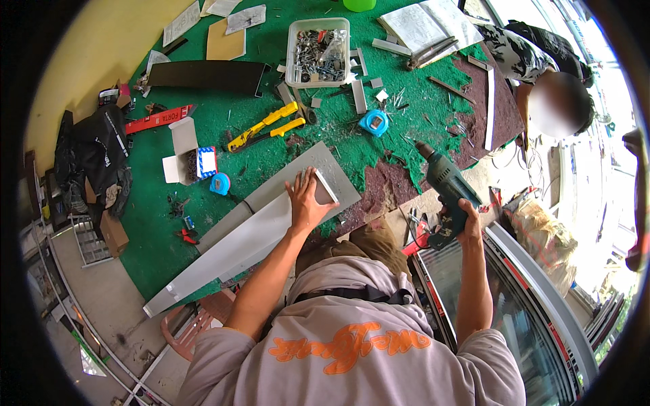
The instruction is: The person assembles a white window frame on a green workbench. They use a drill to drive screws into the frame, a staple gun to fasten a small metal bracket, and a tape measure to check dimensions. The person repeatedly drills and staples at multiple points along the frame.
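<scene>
My left hand (308,203) grips the near end of a long pale grey metal profile (233,247), its fingers spread over the far edge and its thumb across the end. The profile slants from the table's front middle toward the lower left. Under and behind it lies a flat grey metal strip (332,169). My right hand (468,220) is closed round the handle of a dark green power drill (443,179). The drill is held up to the right of the profile, apart from it, with its chuck pointing away and to the left. The trigger finger is partly hidden.
On the green-covered table (203,118) lie yellow-handled cutters (267,128), a blue tape measure (374,122), a red level (159,120), an open small box (189,159) and a clear tub of screws (318,54). Framed glass panels (501,298) lean at my right. Another person (528,57) is at far right.
</scene>
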Demonstrator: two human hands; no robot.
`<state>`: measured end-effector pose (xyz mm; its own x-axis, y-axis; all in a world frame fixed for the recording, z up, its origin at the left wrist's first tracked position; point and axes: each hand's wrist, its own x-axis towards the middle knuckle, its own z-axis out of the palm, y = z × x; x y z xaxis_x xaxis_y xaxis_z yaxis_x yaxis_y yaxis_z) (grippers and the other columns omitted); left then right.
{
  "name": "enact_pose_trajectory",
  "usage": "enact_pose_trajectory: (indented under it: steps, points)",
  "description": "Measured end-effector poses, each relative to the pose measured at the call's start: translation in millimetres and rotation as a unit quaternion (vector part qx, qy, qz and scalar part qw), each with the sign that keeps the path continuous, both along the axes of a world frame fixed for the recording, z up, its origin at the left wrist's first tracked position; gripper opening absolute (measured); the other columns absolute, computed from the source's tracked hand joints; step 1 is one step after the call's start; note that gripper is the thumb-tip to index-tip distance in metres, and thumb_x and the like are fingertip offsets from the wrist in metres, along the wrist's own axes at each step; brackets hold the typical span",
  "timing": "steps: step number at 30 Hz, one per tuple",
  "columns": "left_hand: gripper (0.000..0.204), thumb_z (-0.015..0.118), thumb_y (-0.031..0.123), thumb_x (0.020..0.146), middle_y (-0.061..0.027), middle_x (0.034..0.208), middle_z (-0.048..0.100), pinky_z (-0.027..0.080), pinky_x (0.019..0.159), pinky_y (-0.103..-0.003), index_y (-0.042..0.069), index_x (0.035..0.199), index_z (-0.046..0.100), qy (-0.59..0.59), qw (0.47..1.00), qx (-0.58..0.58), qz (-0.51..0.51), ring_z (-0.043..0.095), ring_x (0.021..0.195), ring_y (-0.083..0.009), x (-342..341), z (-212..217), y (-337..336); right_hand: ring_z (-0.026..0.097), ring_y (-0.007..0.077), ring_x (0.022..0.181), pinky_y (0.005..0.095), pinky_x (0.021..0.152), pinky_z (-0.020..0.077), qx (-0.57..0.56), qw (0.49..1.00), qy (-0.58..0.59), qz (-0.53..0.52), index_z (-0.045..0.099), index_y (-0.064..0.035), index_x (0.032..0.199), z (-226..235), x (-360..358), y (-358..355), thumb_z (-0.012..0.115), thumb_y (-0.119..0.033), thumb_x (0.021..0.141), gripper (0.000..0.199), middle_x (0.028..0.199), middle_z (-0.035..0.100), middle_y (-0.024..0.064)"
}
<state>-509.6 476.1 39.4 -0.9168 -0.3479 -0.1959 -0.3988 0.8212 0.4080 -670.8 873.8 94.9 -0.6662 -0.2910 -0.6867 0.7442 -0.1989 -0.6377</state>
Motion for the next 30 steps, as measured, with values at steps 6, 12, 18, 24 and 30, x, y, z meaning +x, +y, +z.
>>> enact_pose_trajectory:
  steps: [6, 12, 18, 24, 30]
  points:
    - [0.112, 0.092, 0.043, 0.062, -0.0176, 0.157, 0.043, 0.017, 0.116, -0.072, 0.0, 0.151, 0.039, 0.001, 1.0, 0.011, 0.005, 0.035, 0.146, -0.041, -1, 3, 1, 0.071, 0.0217, 0.074, 0.0338, 0.066, 0.0586, 0.013, 0.999, 0.01, 0.028, 0.063, 0.0026, 0.119, 12, 20, -18, 0.073, -0.033, 0.08, 0.054, 0.098, 0.072, 0.0141]
    - [0.112, 0.093, 0.042, 0.061, -0.0166, 0.156, 0.043, 0.017, 0.116, -0.071, 0.001, 0.15, 0.041, 0.002, 1.0, 0.018, 0.015, 0.034, 0.147, -0.0406, -1, 1, 1, 0.069, 0.0215, 0.071, 0.0343, 0.065, 0.0602, 0.021, 0.997, 0.054, 0.056, 0.056, 0.0028, 0.12, 50, 25, -55, 0.079, -0.021, 0.072, 0.059, 0.096, 0.067, 0.0134]
    - [0.112, 0.093, 0.042, 0.06, -0.0152, 0.157, 0.042, 0.015, 0.119, -0.068, 0.003, 0.151, 0.041, 0.005, 0.999, 0.031, 0.031, 0.031, 0.149, -0.0396, 2, 1, 2, 0.065, 0.0157, 0.089, 0.0322, 0.082, 0.0551, 0.18, 0.918, 0.249, 0.251, 0.059, 0.0034, 0.121, 88, 23, -95, 0.082, -0.012, 0.069, 0.059, 0.101, 0.069, 0.009]
    - [0.112, 0.093, 0.042, 0.059, -0.0132, 0.157, 0.042, 0.017, 0.12, -0.066, 0.003, 0.15, 0.041, 0.008, 0.999, 0.028, 0.037, 0.032, 0.148, -0.0393, 4, -1, 3, 0.073, 0.0282, 0.103, 0.0396, 0.091, 0.0561, 0.218, 0.826, 0.318, 0.411, 0.058, -0.0034, 0.131, 133, 37, -138, 0.082, -0.019, 0.071, 0.067, 0.106, 0.074, 0.0192]
    - [0.112, 0.093, 0.035, 0.06, -0.0152, 0.157, 0.041, 0.018, 0.118, -0.068, 0.004, 0.153, 0.038, 0.029, 0.998, 0.034, 0.038, 0.032, 0.148, -0.041, 7, -6, 2, 0.071, 0.0404, 0.1, 0.0471, 0.088, 0.0568, 0.275, 0.741, 0.357, 0.498, 0.056, -0.0087, 0.135, 154, 60, -182, 0.081, -0.023, 0.072, 0.07, 0.106, 0.073, 0.0243]
